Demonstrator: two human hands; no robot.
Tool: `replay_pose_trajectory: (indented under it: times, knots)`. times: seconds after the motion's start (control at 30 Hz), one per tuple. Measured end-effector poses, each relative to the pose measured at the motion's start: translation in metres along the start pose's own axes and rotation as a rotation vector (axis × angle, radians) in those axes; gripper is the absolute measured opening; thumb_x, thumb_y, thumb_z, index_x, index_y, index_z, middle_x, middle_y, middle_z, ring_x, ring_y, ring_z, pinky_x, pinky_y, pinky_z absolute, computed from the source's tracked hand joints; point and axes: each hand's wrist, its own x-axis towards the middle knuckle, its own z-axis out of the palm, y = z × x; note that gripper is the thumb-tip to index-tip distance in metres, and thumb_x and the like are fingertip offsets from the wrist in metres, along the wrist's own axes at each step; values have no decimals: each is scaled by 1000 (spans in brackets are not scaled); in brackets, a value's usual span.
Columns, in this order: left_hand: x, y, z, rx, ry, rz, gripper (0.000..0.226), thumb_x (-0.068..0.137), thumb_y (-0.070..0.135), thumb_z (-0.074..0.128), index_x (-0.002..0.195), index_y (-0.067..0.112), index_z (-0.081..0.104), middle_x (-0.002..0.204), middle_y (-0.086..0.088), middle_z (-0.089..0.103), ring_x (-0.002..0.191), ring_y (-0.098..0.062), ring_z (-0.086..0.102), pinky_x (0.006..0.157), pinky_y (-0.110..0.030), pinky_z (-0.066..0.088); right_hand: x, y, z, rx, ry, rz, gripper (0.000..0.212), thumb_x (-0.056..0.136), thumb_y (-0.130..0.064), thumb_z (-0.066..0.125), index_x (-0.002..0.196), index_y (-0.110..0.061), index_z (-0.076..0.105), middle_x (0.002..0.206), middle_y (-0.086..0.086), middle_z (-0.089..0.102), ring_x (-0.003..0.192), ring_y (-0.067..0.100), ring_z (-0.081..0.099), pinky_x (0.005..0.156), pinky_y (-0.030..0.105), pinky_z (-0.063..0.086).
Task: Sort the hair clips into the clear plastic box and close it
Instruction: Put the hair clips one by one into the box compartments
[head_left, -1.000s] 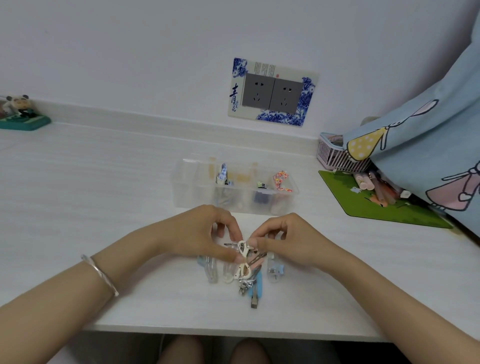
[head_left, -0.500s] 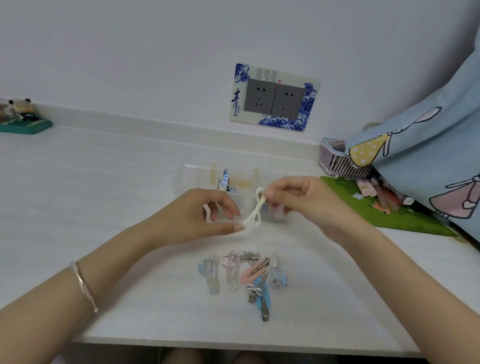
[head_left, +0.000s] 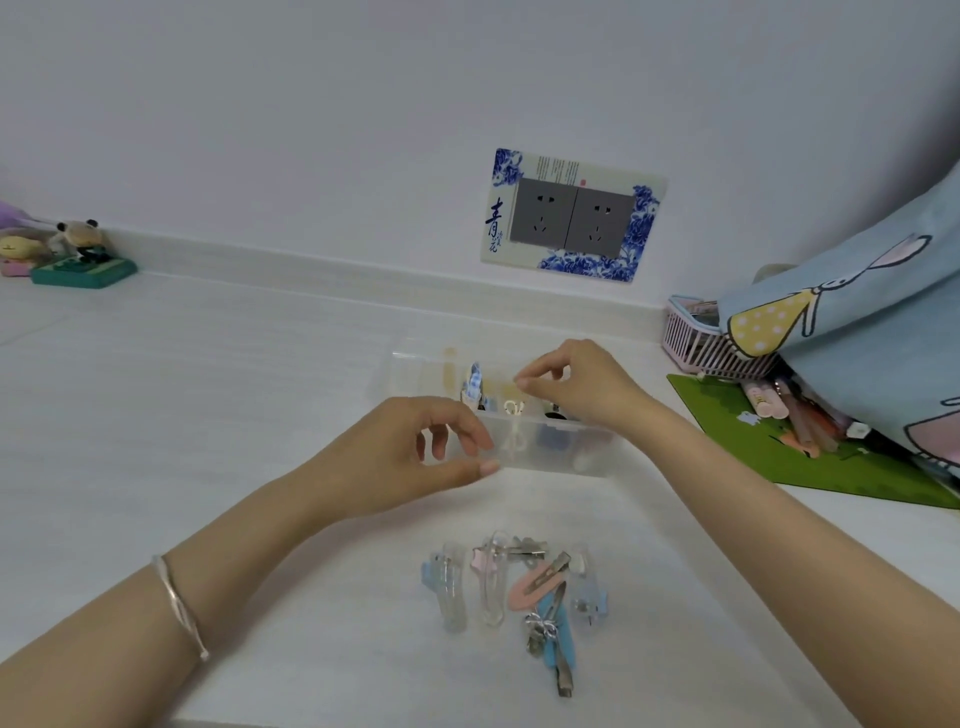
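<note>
The clear plastic box (head_left: 566, 453) stands open mid-table with several clips in its compartments. A white bow clip (head_left: 514, 428) stands inside a middle compartment, showing through the front wall. My right hand (head_left: 576, 387) hovers over that compartment, thumb and forefinger slightly apart just above the clip and holding nothing. My left hand (head_left: 415, 452) is in front of the box's left part, fingers loosely spread and empty, thumb near the front wall. Several loose hair clips (head_left: 519, 587) lie in a pile near the table's front edge: clear, pink, blue and metal ones.
A green mat (head_left: 810, 457) with pens and a pink basket (head_left: 696, 343) lie at the right under a blue patterned cloth (head_left: 857, 338). Small figurines (head_left: 78, 254) sit at the far left by the wall. A double wall socket (head_left: 571, 218) is behind the box.
Both hands lifted the white bow clip from the pile and carried it away to the box. The clip now sits in the box, and neither hand holds it.
</note>
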Motion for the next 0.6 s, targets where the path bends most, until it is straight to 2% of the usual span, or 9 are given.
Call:
replay_pose_trajectory:
  times: [0.07,0.17,0.27,0.43,0.5,0.6]
  knots:
    - [-2,2,1,6,-52,-17,18,74,46,71,82,29,70,82,11,68,67,-7,51,61,-16,41,-7,-1,-3,67,80,-50,11,84,-31,66,90,-28,74,79,-7,54,71,8,48,73,25,39]
    - [-5,7,3,61,-167,-73,25,69,54,70,80,32,70,78,12,67,68,-4,51,60,-12,38,-30,-3,-10,218,120,-153,7,83,-24,68,85,-27,74,82,0,61,61,7,39,57,13,33]
    - [-7,12,8,140,-269,-138,26,66,56,72,79,34,70,77,14,66,70,-1,50,61,-15,38,-60,-6,-10,297,42,-212,7,82,-16,70,85,-18,75,78,-1,63,59,2,39,59,10,34]
    - [-7,13,16,127,-336,-171,16,69,47,74,75,32,72,72,9,68,65,-8,49,61,-26,41,-89,6,0,298,18,-194,10,81,-15,71,80,-24,73,64,-25,59,63,-3,45,63,9,34]
    - [-8,13,16,79,-335,-172,9,71,39,74,74,31,74,68,12,68,63,-6,46,59,-21,38,-94,10,2,289,8,-193,9,81,-15,70,80,-23,73,65,-31,59,64,-3,46,62,10,34]
    - [-8,13,15,20,-326,-169,7,74,34,74,74,27,76,68,13,70,58,-1,45,56,-13,35,-101,13,5,267,-21,-204,7,82,-19,70,82,-24,75,68,-23,59,65,4,44,62,12,35]
